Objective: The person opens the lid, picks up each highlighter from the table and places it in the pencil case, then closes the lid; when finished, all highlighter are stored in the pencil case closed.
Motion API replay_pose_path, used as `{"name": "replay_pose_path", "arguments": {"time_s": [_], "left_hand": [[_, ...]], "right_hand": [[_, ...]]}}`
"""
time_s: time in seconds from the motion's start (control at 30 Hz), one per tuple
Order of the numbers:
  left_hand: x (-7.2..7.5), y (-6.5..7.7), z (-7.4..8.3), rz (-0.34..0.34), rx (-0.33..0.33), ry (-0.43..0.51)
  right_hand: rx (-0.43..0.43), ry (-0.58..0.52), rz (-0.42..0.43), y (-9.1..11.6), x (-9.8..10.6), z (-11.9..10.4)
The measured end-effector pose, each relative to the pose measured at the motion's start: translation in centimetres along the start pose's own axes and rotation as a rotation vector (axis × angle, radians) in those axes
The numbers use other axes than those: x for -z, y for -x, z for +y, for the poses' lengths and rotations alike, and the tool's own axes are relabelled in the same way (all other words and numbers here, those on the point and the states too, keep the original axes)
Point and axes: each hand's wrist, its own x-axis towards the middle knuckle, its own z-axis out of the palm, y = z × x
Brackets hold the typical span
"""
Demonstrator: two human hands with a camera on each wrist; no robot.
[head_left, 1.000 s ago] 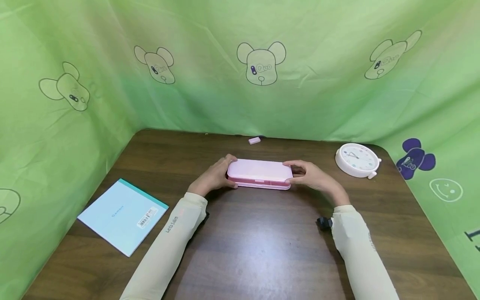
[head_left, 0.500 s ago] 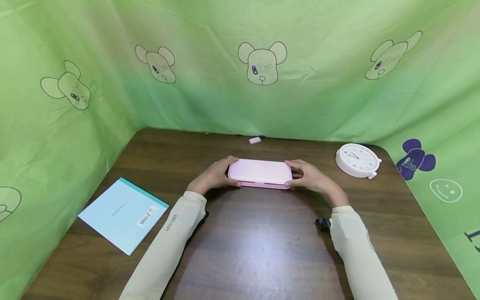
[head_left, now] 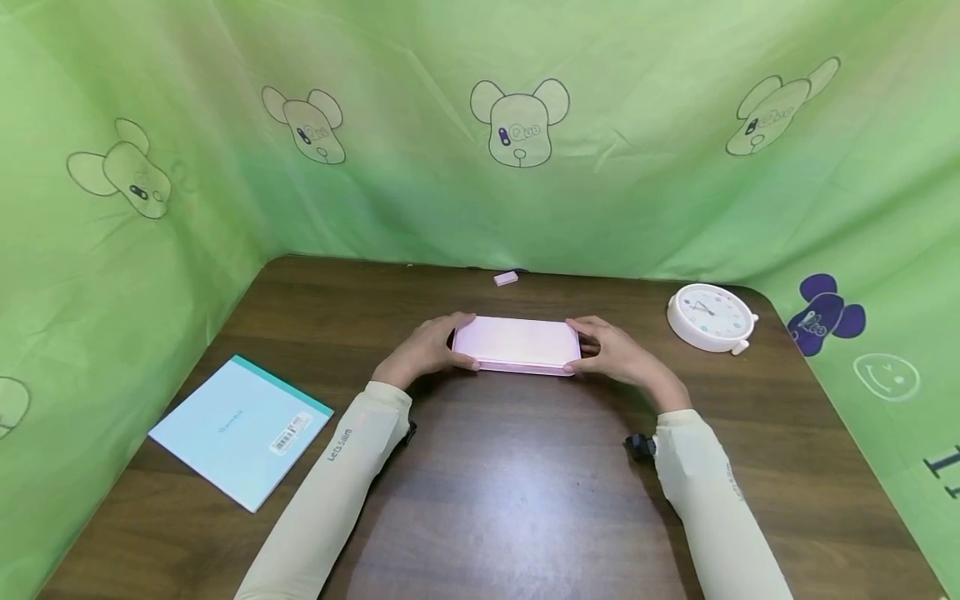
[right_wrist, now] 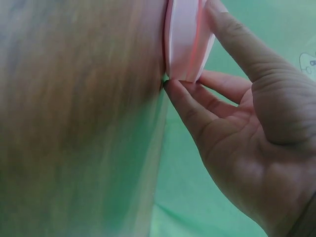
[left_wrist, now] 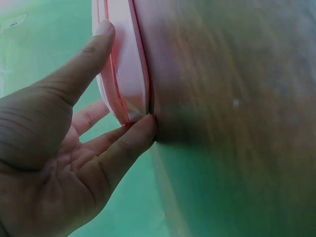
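A pink pencil case (head_left: 517,342) lies on the dark wooden table, its lid down. At its left end my left hand (head_left: 431,348) grips it, thumb along the front side and fingers round the back corner. My right hand (head_left: 618,354) holds the opposite end in the same way. In the left wrist view the thumb (left_wrist: 96,47) presses by the red seam under the lid, and a fingertip (left_wrist: 145,127) reaches the bottom edge. The right wrist view shows the case's end (right_wrist: 185,44) between thumb and fingers, close against the table top.
A light blue notebook (head_left: 240,429) with a barcode sticker lies at the left. Towards the back right sits a round white clock (head_left: 711,317). A small pink block (head_left: 506,278) rests near the back edge, before a green curtain (head_left: 420,200) with bear prints.
The lid of the pencil case has come down; the dark pink gap along its front has narrowed and closed. Both hands stay at its ends.
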Motion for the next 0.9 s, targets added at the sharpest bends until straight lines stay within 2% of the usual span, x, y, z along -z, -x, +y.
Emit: {"name": "replay_pose_path", "arguments": {"time_s": [0.23, 0.4, 0.63, 0.9], "left_hand": [[-0.2, -0.1, 0.1, 0.015, -0.011, -0.004], [-0.5, 0.2, 0.2, 0.032, -0.01, 0.006], [-0.4, 0.2, 0.0, 0.046, 0.008, -0.001], [-0.7, -0.1, -0.4, 0.042, 0.031, -0.007]], "right_hand": [[0.008, 0.081, 0.011, 0.1, -0.1, -0.1], [0.007, 0.099, 0.013, 0.3, -0.1, -0.2], [0.014, 0.12, 0.028, 0.2, -0.3, -0.9], [-0.002, 0.16, 0.009, -0.4, -0.6, -1.1]]}}
